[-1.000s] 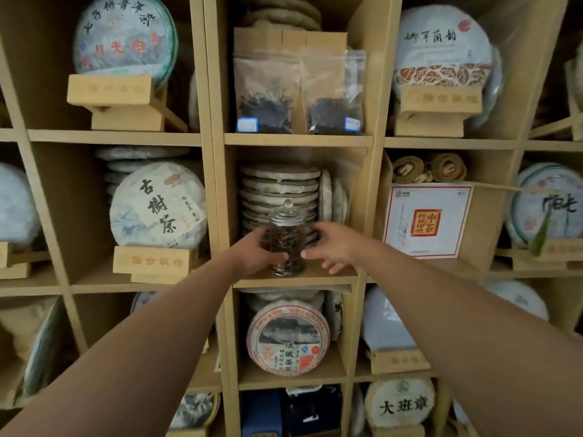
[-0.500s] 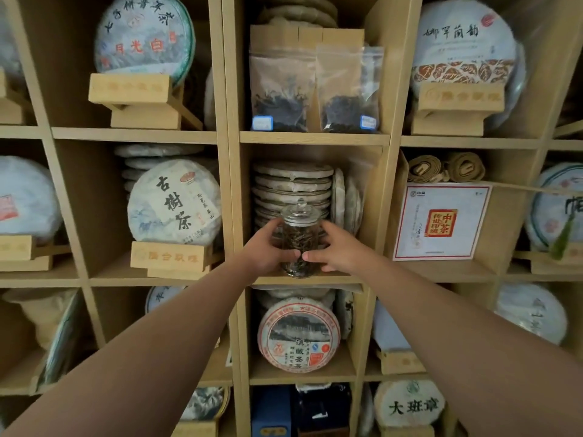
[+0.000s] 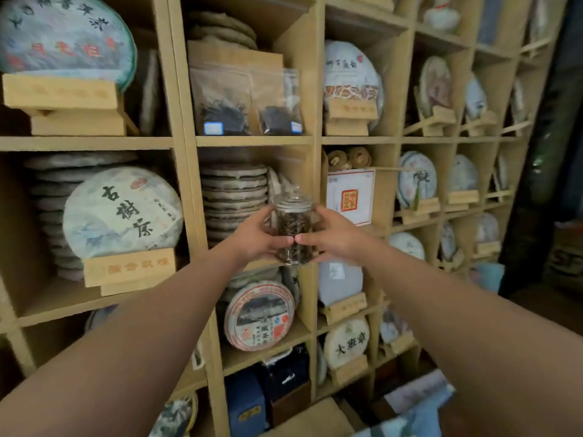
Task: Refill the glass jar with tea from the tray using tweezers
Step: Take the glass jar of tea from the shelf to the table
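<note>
A small clear glass jar [image 3: 294, 225] with a glass lid holds dark tea leaves up to most of its height. My left hand [image 3: 256, 234] grips it from the left and my right hand [image 3: 331, 236] grips it from the right, thumbs meeting on its front. The jar is upright in the air, just in front of the wooden shelf's middle compartment [image 3: 252, 141]. No tray or tweezers are in view.
The wooden shelf wall is packed with wrapped round tea cakes [image 3: 121, 212] on wooden stands, a stack of cakes [image 3: 233, 200] behind the jar, two clear tea bags [image 3: 246, 102] above, and a white box [image 3: 350, 197] to the right. Dark boxes [image 3: 268, 392] sit low down.
Both hands closed round the jar and lifted it off the shelf ledge toward me. The camera has swung to the right, showing more shelf columns.
</note>
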